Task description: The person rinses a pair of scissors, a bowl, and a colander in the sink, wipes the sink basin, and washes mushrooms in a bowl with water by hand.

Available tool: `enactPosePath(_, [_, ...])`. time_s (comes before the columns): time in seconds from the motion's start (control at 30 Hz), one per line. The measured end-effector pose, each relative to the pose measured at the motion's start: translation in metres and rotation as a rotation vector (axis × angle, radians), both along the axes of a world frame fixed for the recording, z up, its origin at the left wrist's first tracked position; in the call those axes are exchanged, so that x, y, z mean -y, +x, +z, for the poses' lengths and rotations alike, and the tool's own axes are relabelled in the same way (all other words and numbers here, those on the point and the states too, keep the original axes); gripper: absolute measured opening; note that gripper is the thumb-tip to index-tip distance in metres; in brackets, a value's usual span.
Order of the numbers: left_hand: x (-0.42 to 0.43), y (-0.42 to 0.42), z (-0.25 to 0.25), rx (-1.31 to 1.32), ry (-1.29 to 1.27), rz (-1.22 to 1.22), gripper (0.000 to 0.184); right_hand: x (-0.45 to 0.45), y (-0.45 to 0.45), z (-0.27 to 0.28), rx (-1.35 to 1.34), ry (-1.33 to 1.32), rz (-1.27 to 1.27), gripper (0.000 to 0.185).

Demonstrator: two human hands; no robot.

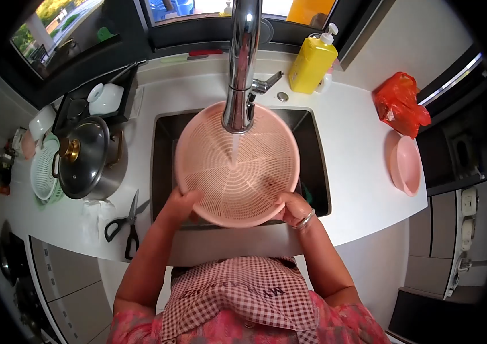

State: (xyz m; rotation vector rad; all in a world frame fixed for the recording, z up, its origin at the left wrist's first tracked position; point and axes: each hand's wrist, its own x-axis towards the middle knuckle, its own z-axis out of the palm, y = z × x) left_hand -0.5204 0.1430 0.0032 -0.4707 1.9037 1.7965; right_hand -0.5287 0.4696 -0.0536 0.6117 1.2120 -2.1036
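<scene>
A round pink plastic colander point(238, 195) is held over the dark sink point(166, 149), under the chrome faucet point(239, 109). Water runs from the spout into its slotted bottom. On the near left rim, my left hand point(180, 205) is closed with the thumb over the edge. My right hand point(295, 207), with a bracelet at the wrist, grips the near right rim the same way. Most fingers of both hands are hidden beneath the colander. Little can be made out inside the colander apart from a small dark spot near the right side.
Black-handled scissors point(129, 222) lie left of the sink, near a lidded steel pot point(91, 163) and a green basket point(43, 169). Behind the sink stands a yellow pump bottle point(312, 64). To the right are a red plastic bag point(399, 104) and a pink bowl point(406, 165).
</scene>
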Motion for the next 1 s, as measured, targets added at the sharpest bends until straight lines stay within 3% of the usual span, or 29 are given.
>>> enactPosePath(0.07, [0.008,0.029,0.029,-0.041,0.036,0.14,0.049,0.013,-0.005,-0.007,0.03,-0.008,0.102,0.038])
enactPosePath(0.23, [0.031,0.064,0.064,-0.115,-0.033,0.229,0.052,0.056,-0.015,0.01,-0.094,-0.193,0.276,0.079])
enactPosePath(0.47, [0.049,0.068,0.062,-0.223,-0.076,0.159,0.056,0.06,-0.03,0.009,-0.058,-0.139,0.231,0.074])
enactPosePath(0.67, [0.073,0.003,0.034,-0.029,-0.234,0.058,0.05,0.035,-0.031,0.036,-0.035,0.02,0.384,0.067])
enactPosePath(0.9, [0.061,-0.046,0.006,0.111,-0.015,-0.065,0.051,-0.005,-0.026,0.007,0.019,0.042,0.375,0.059])
enactPosePath(1.0, [0.05,-0.054,-0.04,-0.308,0.075,-0.002,0.05,-0.009,-0.018,-0.017,-0.061,0.058,0.196,0.053])
